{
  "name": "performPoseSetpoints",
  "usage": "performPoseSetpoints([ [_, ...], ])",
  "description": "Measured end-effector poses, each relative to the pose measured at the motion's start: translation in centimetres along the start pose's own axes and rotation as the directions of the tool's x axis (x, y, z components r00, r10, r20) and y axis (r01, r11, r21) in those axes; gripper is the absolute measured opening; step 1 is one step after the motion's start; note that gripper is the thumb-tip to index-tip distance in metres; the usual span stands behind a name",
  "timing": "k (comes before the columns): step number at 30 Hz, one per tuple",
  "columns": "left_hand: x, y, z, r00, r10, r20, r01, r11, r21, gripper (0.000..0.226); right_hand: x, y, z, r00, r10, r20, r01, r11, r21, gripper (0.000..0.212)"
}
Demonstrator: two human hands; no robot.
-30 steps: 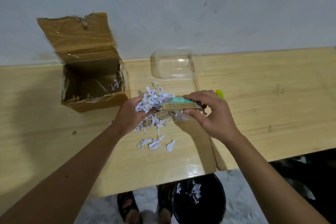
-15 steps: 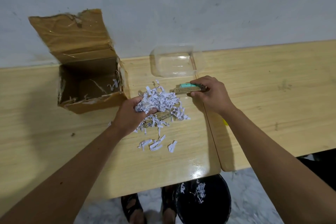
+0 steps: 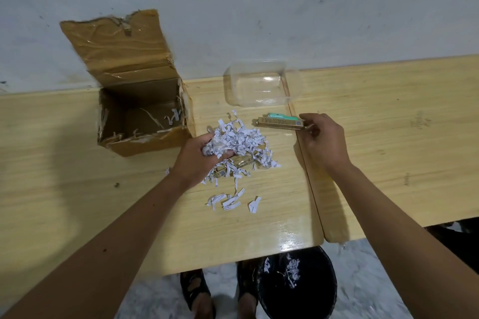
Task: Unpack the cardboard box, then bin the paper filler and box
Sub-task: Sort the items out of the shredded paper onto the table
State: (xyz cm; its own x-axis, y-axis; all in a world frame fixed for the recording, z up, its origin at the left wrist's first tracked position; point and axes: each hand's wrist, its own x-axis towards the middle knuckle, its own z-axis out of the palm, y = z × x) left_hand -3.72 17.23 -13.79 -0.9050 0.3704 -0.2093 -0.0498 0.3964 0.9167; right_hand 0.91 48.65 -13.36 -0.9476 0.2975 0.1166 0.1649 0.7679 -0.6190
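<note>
Since a second ago, right hand [image 3: 322, 141] carries the carton [image 3: 280, 123] toward the tray [image 3: 256, 84], fingers loose at its end; left hand [image 3: 197, 156] clutches filler [image 3: 238, 141].

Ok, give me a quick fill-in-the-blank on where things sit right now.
1. The left hand is closed on a clump of ____.
2. The gold packet lies on the table in front of the clear ____.
3. The cardboard box stands with its flap ____.
4. The black bin on the floor already holds some ____.

Missing words: shredded paper; plastic tray; open; shredded paper
</note>
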Motion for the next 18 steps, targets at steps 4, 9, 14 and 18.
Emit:
performPoseSetpoints([
  [4, -0.2, 0.4, 0.0, 1.000, 0.000, -0.011, 0.000, 0.999, 0.039, 0.019, -1.8, -0.5, -0.6, 0.990, 0.106, -0.098, -0.100, 0.993, 0.065, 0.038],
  [9, -0.3, 0.6, -0.2, 1.000, 0.019, -0.024, -0.017, 0.995, 0.095, 0.034, -4.7, -3.9, -0.8, 0.997, 0.041, -0.058, -0.021, 0.954, 0.298, 0.031],
  [14, 0.0, 0.2, -0.3, 0.999, 0.019, -0.027, -0.017, 0.996, 0.087, 0.042, -6.6, -8.3, 0.5, 0.993, -0.104, 0.050, 0.072, 0.897, 0.436, 0.018],
  [18, 0.2, -0.3, -0.3, 0.999, 0.021, -0.038, -0.018, 0.996, 0.085, 0.045, -6.5, -9.6, 1.4, 0.974, -0.200, 0.111, 0.136, 0.897, 0.421, 0.014],
])
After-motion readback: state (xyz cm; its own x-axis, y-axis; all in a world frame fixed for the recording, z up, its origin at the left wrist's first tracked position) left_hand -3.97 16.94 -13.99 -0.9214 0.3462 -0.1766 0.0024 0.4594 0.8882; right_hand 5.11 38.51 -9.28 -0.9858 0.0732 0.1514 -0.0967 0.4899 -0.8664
